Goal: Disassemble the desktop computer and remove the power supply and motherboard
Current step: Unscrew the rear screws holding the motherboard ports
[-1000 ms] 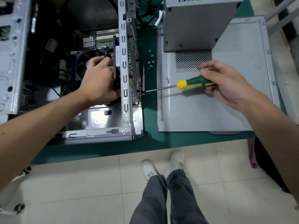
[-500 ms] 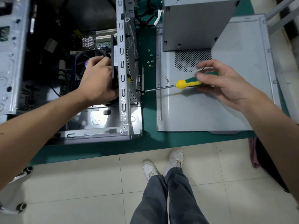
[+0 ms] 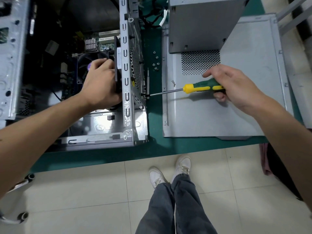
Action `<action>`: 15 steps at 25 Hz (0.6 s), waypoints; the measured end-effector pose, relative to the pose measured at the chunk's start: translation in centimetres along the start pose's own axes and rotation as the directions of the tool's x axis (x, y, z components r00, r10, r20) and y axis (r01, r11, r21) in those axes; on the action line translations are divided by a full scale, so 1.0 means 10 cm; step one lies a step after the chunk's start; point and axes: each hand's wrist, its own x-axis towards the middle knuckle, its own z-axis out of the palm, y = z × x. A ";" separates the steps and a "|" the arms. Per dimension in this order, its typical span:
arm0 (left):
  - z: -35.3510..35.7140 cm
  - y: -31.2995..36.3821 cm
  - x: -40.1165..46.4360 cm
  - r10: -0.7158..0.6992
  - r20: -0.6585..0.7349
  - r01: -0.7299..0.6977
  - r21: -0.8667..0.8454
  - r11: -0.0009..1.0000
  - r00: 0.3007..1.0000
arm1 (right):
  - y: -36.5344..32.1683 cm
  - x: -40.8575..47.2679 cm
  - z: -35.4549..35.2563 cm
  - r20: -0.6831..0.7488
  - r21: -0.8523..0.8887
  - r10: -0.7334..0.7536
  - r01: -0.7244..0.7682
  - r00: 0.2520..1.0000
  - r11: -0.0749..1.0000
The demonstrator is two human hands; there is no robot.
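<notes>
An open grey computer case (image 3: 128, 114) lies on the green bench. Its motherboard (image 3: 101, 43) and a black cooler fan (image 3: 86, 59) show inside. My left hand (image 3: 99, 85) reaches into the case and grips a black fan (image 3: 117, 53) that sits against the inside of the rear panel. My right hand (image 3: 231, 86) holds a green and yellow screwdriver (image 3: 200, 86) level, with its tip on a black screw (image 3: 143, 94) on the outside of that rear panel. The grey power supply box (image 3: 200, 24) stands on the removed side panel (image 3: 239, 105).
Several loose screws (image 3: 156, 62) lie on the green mat (image 3: 152, 144) between the case and the side panel. A thin metal rod (image 3: 148, 81) lies beside the case. Cables (image 3: 152, 16) trail behind the power supply. My legs and white shoes stand at the bench's front edge.
My right hand's fingers have shifted round the screwdriver handle, index finger now lifted. The tip stays on the same screw. My left hand has not moved.
</notes>
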 end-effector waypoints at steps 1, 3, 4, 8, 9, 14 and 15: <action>0.00 0.00 0.00 -0.002 0.001 0.002 -0.004 1.000 1.000 | 0.00 0.00 0.00 -0.003 0.083 0.000 0.000 1.000 0.997; -0.01 0.00 0.01 -0.005 -0.008 0.005 -0.004 1.000 1.000 | -0.02 -0.03 -0.03 0.041 0.297 -0.044 0.030 0.998 0.954; 0.00 0.00 0.01 -0.007 -0.007 0.007 0.003 1.000 1.000 | -0.01 -0.05 -0.03 0.072 0.369 -0.068 0.037 0.995 0.929; 0.00 0.00 0.01 -0.006 -0.010 0.006 -0.002 1.000 1.000 | 0.00 -0.03 0.02 0.025 0.075 0.019 -0.020 1.000 0.997; 0.00 -0.01 0.02 -0.003 -0.015 0.003 -0.007 1.000 1.000 | -0.01 -0.01 0.03 -0.005 0.009 0.009 -0.009 1.000 1.000; 0.00 0.00 0.01 -0.004 -0.021 0.004 -0.014 1.000 1.000 | 0.04 -0.08 -0.02 0.035 0.172 -0.074 0.067 0.997 0.983; 0.00 0.01 0.00 -0.009 -0.017 0.009 -0.023 1.000 1.000 | 0.06 -0.09 -0.01 0.040 0.096 -0.081 0.077 0.996 0.992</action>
